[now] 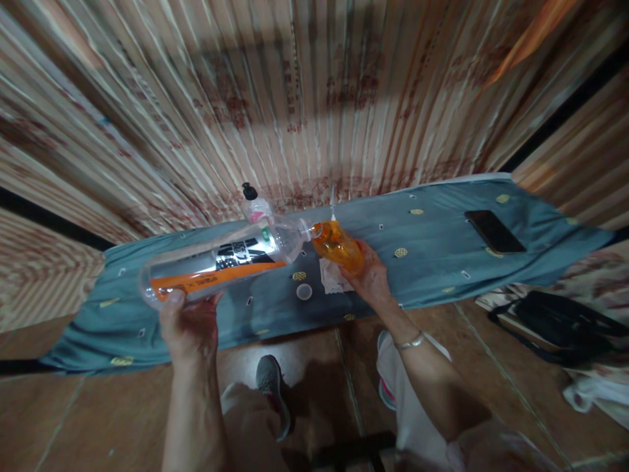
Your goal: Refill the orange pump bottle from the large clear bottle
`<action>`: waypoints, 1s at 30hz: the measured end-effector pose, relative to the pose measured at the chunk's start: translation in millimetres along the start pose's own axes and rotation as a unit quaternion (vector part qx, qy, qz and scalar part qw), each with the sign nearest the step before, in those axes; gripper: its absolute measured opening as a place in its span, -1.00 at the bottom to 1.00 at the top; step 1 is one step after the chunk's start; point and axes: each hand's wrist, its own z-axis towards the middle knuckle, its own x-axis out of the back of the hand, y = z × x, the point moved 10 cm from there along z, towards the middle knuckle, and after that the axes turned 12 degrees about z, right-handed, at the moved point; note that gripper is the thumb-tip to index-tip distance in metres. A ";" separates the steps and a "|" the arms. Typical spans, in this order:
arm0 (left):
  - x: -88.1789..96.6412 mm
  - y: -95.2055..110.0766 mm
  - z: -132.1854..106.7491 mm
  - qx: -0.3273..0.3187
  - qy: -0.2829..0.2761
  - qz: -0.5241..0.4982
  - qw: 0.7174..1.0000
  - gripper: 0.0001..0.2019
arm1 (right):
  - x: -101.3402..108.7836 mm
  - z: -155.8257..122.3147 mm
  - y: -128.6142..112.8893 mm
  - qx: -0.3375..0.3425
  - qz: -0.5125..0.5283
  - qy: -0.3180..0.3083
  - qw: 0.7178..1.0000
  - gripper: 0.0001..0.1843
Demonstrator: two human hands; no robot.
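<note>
My left hand (189,324) grips a large clear plastic bottle (216,262) near its base. A silver, black and orange label wraps this bottle, which lies almost level with its neck pointing right. My right hand (368,275) is closed around a small translucent orange bottle (339,246), tilted so that its top faces the large one. The two mouths meet or nearly meet; whether they touch I cannot tell. Below them a round clear cap or disc (304,292) rests on the cloth. A white tissue (335,278) lies partly behind my right hand.
A blue-green patterned cloth (422,262) covers the narrow table. Behind the large bottle stands a clear bottle with a black top (255,204). A dark phone (495,231) lies at the right. A black bag (555,321) sits beyond the table's right front. A striped curtain (304,98) hangs behind.
</note>
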 end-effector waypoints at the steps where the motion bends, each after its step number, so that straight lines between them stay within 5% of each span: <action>1: -0.2 0.5 0.1 -0.002 -0.001 0.003 1.000 -0.57 | -0.6 -0.1 0.6 -0.001 0.000 -0.001 1.000 -0.36; 30: 4.0 -5.3 2.6 0.003 0.011 0.029 1.000 -0.65 | -3.7 -2.2 4.2 0.029 -0.014 0.004 0.999 -0.32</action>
